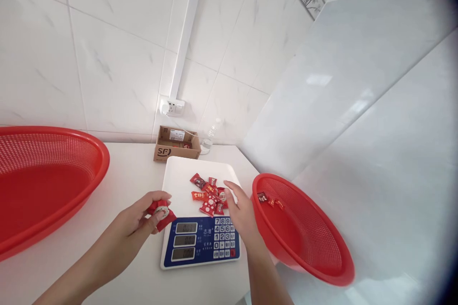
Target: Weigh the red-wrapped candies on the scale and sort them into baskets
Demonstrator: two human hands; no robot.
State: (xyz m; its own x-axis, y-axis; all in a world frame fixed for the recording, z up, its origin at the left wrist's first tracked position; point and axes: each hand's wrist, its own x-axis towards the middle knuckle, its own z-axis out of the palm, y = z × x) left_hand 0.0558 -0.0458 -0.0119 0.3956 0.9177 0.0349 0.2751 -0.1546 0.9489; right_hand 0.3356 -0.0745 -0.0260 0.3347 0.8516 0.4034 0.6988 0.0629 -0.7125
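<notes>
- In the head view, your electronic scale (175, 188) sits on the white worktop (125, 171) straight ahead of you, its blue keypad panel (223, 237) turned your way, probably so that you can read and reach it easily.
- The red-wrapped sweets (210, 204) lie in a loose heap on the scale's white pan, right of its middle and just beside your right hand (245, 212); the flat pan bears them without any wall around them.
- A perforated red basket (317, 243) stands to your right with a few packets inside, and a larger red basket (98, 152) stands to your left; that leaves the scale between them, seemingly within reach of both.
- Behind the scale, a cardboard box (162, 153) and a clear plastic bottle (211, 133) stand near the wall, apparently out of the way of your arms.
- Your left hand (143, 219) pinches a red packet (165, 214) between thumb and fingers, over the scale's left edge; gripping its middle likely steadies the soft wrapper.
- Your right hand has thumb and forefinger parted at the heap's right side, with nothing visibly gripped; whether the fingers touch a sweet, you cannot tell.
</notes>
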